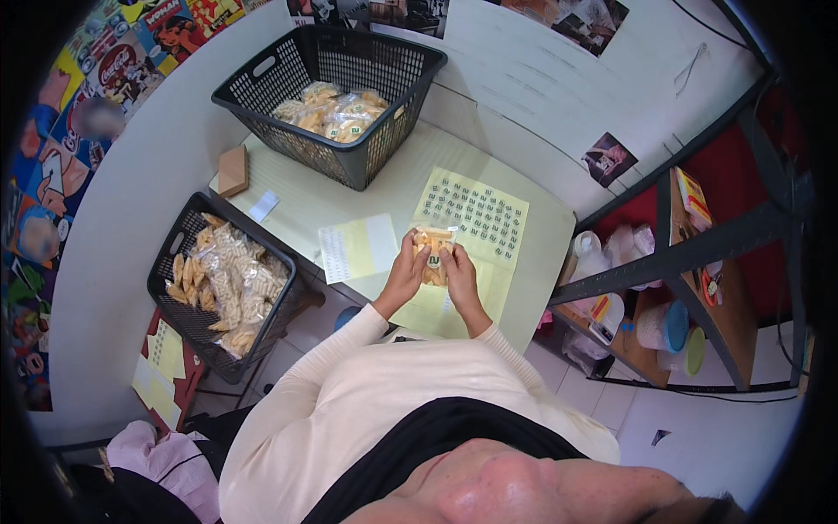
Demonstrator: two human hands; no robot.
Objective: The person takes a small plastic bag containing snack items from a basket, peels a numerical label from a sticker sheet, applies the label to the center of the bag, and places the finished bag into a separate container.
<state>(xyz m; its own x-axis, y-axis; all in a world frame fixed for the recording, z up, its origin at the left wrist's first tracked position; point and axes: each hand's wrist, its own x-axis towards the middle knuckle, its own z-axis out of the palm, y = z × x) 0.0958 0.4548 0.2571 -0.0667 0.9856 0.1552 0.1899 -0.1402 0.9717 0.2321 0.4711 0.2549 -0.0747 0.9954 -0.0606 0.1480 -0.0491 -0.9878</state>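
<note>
Between my two hands is a clear plastic bag of snacks (432,276) with a round green-and-white sticker on its front. My left hand (407,272) grips the bag's left side, and my right hand (463,275) grips its right side. Both thumbs rest on the front beside the sticker. Beneath and beyond the bag lies a yellow sheet of round stickers (481,213), in rows at its far part. Left of my hands is a smaller label sheet (359,247), partly bare, with small printed labels along its left side.
At the back of the table (294,216) stands a black basket (357,164) of stickered snack bags (334,114). Another black basket (262,347), left, holds more bagged snacks (229,275). A brown box (233,171) sits near the table's left edge. Shelves (713,314) with tubs stand right.
</note>
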